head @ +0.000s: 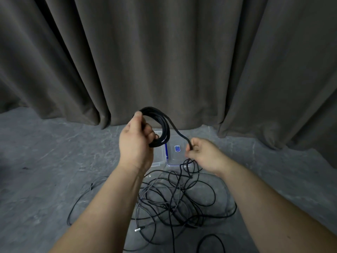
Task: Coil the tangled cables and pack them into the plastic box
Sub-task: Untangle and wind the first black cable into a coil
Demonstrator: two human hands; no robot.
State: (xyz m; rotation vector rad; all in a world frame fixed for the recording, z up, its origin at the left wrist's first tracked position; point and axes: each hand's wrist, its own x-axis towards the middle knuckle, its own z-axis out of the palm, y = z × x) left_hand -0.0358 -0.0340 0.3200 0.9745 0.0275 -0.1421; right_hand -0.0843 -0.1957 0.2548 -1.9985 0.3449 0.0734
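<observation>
Our left hand (135, 143) grips the coil (158, 126) above the plastic box (179, 154) by the floor's curtain edge. Our right hand (202, 154) pinches the free cable (179, 134). Below, the tangle (175, 199) may snag and jerk loops loose.

Grey pleated curtain (164, 52) above marbled grey floor (45, 161)

You have two hands in view: your left hand (135, 143) and your right hand (204, 155). There is one coil of black cable (160, 125), one loose tangle of cables (175, 201) whose strands are too knotted to count, one silver plug (137, 230), two clear plastic containers (173, 152) side by side, and one grey curtain (164, 52).
</observation>
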